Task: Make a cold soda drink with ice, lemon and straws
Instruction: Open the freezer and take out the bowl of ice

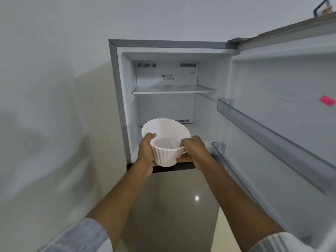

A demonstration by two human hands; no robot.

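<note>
While the bowl (166, 142), ice (164, 143) in its bottom, sits at the open freezer (163, 79) mouth, the left hand (145, 151) and right hand (193, 150) clasp its sides, thumbs over the rim; door (283, 110) swung right.

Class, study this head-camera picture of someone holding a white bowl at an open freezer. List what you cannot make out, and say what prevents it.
- Contents of the white ribbed bowl, head view: a pale, blurred mass; probably ice, but unclear.
- Bowl's base: covered by the left hand and right hand.
- Small items on the freezer shelf: too small and faint.
- Object on top of the fridge: cut off by the frame edge.
- Pink sticker on the door: no text legible.
</note>
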